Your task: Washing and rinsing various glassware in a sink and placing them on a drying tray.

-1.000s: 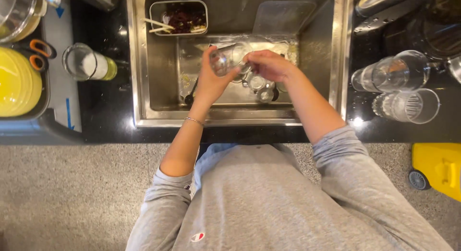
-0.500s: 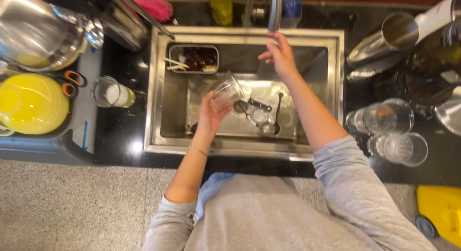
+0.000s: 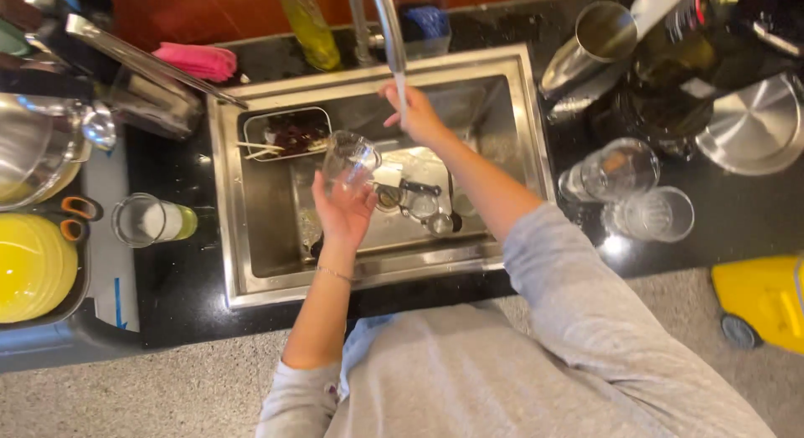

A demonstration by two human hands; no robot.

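My left hand point(image 3: 343, 210) holds a clear drinking glass point(image 3: 348, 159) tilted over the steel sink point(image 3: 239, 237). My right hand point(image 3: 416, 115) reaches to the far side of the basin, fingers apart, right under the spout of the tap point(image 3: 389, 28), where a thin stream of water runs. Below both hands, several glasses and utensils point(image 3: 416, 202) lie on the sink floor. A small steel strainer tray point(image 3: 287, 133) with food scraps sits in the sink's back left corner.
Two clear glasses point(image 3: 609, 172) point(image 3: 658, 213) stand on the black counter at right, with a steel cup point(image 3: 596, 38) and lid point(image 3: 748, 124) behind. At left are a glass jar point(image 3: 146, 220), yellow plates point(image 3: 33, 269), steel pots point(image 3: 33, 149) and a pink cloth point(image 3: 199, 59).
My right hand left the glass and moved up to the tap, and water now runs. My left hand lifted the glass leftward. The view shifted toward the back of the sink.
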